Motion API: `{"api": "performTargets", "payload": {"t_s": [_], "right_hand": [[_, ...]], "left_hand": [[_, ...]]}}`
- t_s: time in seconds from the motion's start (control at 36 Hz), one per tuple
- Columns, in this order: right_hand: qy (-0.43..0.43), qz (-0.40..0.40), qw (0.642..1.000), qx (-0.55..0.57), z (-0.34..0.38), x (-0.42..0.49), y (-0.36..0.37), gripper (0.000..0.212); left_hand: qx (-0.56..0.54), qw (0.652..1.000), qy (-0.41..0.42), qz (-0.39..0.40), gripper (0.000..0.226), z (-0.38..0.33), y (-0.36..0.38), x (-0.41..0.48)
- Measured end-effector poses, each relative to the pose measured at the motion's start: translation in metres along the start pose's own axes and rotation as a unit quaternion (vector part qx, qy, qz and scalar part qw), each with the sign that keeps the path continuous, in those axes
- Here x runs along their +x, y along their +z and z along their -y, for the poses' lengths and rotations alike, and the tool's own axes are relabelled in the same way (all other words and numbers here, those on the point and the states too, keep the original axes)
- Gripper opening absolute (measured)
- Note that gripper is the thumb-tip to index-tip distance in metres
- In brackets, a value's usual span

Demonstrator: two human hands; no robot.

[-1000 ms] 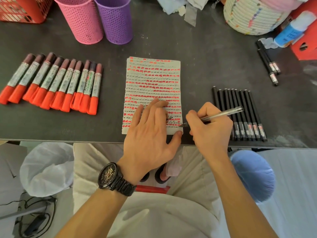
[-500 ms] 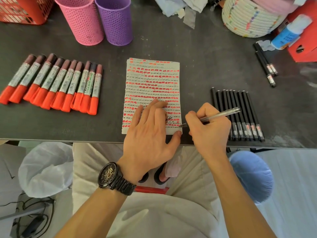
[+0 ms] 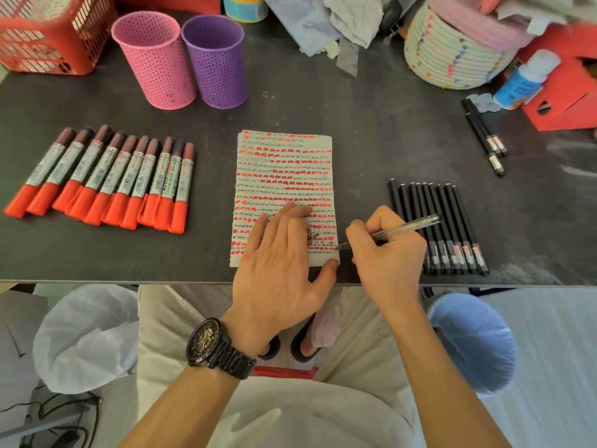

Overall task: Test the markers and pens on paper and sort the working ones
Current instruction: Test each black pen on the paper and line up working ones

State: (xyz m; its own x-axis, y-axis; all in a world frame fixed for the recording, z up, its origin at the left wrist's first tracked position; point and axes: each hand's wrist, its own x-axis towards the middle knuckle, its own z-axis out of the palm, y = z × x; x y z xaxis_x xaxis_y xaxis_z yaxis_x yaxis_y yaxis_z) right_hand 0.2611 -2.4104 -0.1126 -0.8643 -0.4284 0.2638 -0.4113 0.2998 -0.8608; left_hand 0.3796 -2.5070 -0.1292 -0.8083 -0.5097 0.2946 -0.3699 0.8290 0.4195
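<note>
Testing step, looks like: the paper at 6 o'clock on the table is pressed flat by the spread left hand, and a clear pen is pinched in the right hand, tip at the sheet's 5 o'clock corner. Next the mark probably has to be judged, then the pen sorted

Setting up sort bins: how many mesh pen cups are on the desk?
2. The pink cup stands at the far side of the desk, left of centre; the purple cup is beside it, nearer the middle. None appear hidden.
</note>
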Motion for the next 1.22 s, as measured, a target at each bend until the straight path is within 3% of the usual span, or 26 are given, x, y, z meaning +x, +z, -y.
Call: {"api": "performTargets", "payload": {"t_s": [0.19,0.36,0.42,0.5,0.58,0.69,0.83,0.92,1.11,1.22], "right_hand": [[0.051,-0.024,0.994,0.092,0.009,-0.005,-0.005,0.033],[0.093,0.006,0.975,0.200,0.031,-0.012,-0.017,0.026],[0.140,0.030,0.955,0.259,0.038,-0.011,-0.023,0.026],[0.204,0.082,0.898,0.381,0.044,-0.008,-0.030,0.020],[0.201,0.116,0.871,0.433,0.050,-0.007,-0.036,0.013],[0.193,0.115,0.874,0.431,0.058,-0.005,-0.041,0.004],[0.182,0.110,0.883,0.418,0.065,-0.005,-0.048,0.007],[0.180,0.111,0.890,0.405,0.066,-0.006,-0.050,0.016],[0.163,0.143,0.899,0.380,0.065,-0.008,-0.051,0.008],[0.151,0.169,0.904,0.362,0.063,-0.009,-0.051,0.029]], "left_hand": [[-0.111,0.993,-0.026,0.004,0.042,-0.001,-0.009,0.002],[-0.274,0.957,-0.096,-0.022,0.027,0.003,-0.034,0.000],[-0.292,0.952,-0.083,-0.044,0.030,0.004,-0.044,0.000],[-0.315,0.946,-0.069,-0.040,0.030,0.004,-0.054,0.005],[-0.336,0.938,-0.087,-0.003,0.024,0.003,-0.064,0.014],[-0.367,0.924,-0.105,0.035,0.027,0.001,-0.073,0.019],[-0.407,0.904,-0.130,-0.014,0.022,-0.002,-0.074,0.021],[-0.403,0.905,-0.134,-0.013,0.022,-0.003,-0.074,0.022],[-0.396,0.912,-0.105,0.001,0.026,-0.005,-0.076,0.019],[-0.378,0.921,-0.089,0.019,0.025,-0.006,-0.077,0.018]]}}
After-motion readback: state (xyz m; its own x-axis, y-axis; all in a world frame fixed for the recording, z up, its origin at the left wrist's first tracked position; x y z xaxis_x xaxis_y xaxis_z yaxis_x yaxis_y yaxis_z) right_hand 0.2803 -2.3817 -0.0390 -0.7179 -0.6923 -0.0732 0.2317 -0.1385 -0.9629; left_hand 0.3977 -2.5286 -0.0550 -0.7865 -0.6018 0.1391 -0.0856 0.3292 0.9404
